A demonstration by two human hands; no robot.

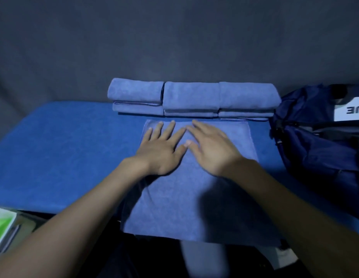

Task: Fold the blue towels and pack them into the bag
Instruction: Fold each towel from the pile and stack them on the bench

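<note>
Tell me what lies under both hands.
The left hand and right hand press flat on a spread blue towel. It covers the blue table beneath; anything under it is hidden.

Folded towel stacks (192, 99) wall off the far edge of the table (64, 153); bag (318, 141) blocks the right. Left of the flat towel (186, 197), open blue surface.

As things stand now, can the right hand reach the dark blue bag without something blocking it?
Probably yes. The right hand lies flat on the spread towel, and only bare blue tabletop separates it from the bag on its own side.
</note>
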